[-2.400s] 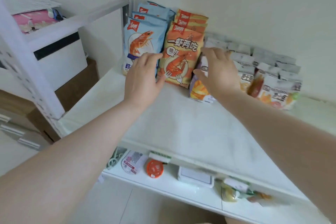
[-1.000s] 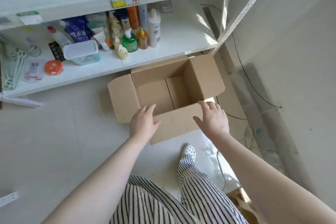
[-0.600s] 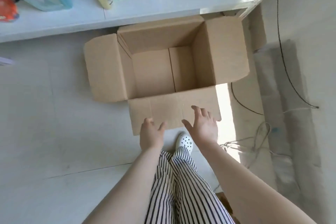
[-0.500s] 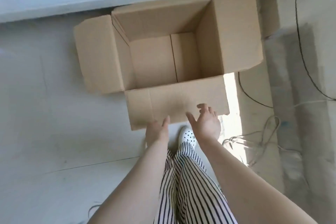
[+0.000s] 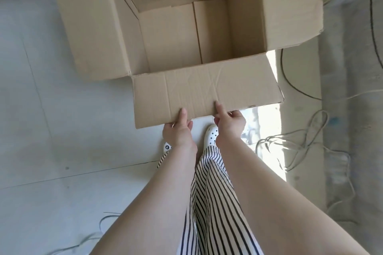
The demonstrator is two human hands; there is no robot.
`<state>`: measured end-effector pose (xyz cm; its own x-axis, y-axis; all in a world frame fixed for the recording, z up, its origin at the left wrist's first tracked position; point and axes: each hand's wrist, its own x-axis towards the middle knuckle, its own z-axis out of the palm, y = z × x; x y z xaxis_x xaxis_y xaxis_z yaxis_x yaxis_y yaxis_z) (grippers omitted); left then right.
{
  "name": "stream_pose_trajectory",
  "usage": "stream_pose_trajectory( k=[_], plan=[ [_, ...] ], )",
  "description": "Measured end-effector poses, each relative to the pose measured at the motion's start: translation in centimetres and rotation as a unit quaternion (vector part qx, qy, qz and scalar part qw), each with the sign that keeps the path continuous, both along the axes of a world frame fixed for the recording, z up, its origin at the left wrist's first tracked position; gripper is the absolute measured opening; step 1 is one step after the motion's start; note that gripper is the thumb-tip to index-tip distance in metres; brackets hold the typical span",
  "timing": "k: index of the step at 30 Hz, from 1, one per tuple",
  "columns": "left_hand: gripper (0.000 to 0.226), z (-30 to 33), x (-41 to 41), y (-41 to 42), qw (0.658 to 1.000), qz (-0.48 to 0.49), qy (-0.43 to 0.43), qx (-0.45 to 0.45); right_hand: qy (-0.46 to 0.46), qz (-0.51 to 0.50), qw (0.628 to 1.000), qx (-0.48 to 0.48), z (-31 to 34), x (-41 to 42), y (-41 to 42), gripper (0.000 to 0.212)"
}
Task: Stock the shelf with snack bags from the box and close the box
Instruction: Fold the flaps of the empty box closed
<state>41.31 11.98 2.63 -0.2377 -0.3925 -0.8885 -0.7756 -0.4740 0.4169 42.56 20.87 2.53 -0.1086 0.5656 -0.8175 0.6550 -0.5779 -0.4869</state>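
Note:
An empty cardboard box (image 5: 170, 39) stands open on the pale floor with its flaps spread outward. The near flap (image 5: 207, 93) lies folded down toward me. My left hand (image 5: 179, 130) pinches that flap's front edge, thumb on top and fingers hidden underneath. My right hand (image 5: 229, 123) grips the same edge just to the right, thumb on top. No snack bags and no shelf are in view.
My striped trousers and white shoes (image 5: 211, 136) are just below the flap. Loose grey cables (image 5: 300, 147) lie on the floor at the right, beside a grey strip along the wall. Pale tiles stretch to the left.
I turned from the shelf of snack bags down to the box. Both hands dropped to the near flap and took hold of its front edge; the view closed in.

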Motion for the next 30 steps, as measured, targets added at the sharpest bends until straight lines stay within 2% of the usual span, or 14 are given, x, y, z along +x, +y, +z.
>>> stream_pose_trajectory(
  k=[5,7,10,12,14,16,19,22,26,30],
  plan=[
    [0.023,4.9,-3.5,0.6,0.994,-0.055,0.074,-0.063,0.063,-0.006,0.997,0.037,4.6,-3.3,0.1,0.036],
    [0.029,6.1,-5.2,0.5,0.988,-0.089,0.106,-0.074,0.083,0.012,0.995,0.051,5.8,-5.1,0.3,0.036],
    [0.032,6.7,-8.0,0.1,0.966,-0.168,0.151,-0.123,0.116,0.084,0.983,0.115,6.8,-7.9,1.0,0.025],
    [0.027,6.7,-10.0,-0.1,0.943,-0.218,0.176,-0.18,0.116,0.152,0.967,0.168,7.0,-9.5,1.9,0.031],
    [0.028,6.3,-12.0,-0.3,0.911,-0.258,0.201,-0.252,0.097,0.226,0.935,0.254,6.7,-11.1,3.1,0.036],
    [0.04,5.3,-13.6,-0.3,0.872,-0.296,0.206,-0.331,0.083,0.279,0.898,0.331,5.7,-12.7,4.1,0.042],
    [0.066,3.9,-16.0,-0.1,0.826,-0.346,0.163,-0.414,0.048,0.36,0.857,0.365,3.6,-15.1,5.4,0.06],
    [0.081,1.5,-17.9,0.1,0.768,-0.453,0.148,-0.429,0.015,0.458,0.819,0.346,1.5,-17.1,6.2,0.076],
    [0.078,-2.9,-19.0,0.1,0.66,-0.613,0.103,-0.422,-0.027,0.597,0.731,0.328,-1.8,-18.7,7.1,0.079],
    [0.077,-6.1,-18.6,0.3,0.611,-0.651,0.083,-0.442,-0.042,0.648,0.679,0.343,-4.9,-18.5,8.0,0.076]
  ],
)
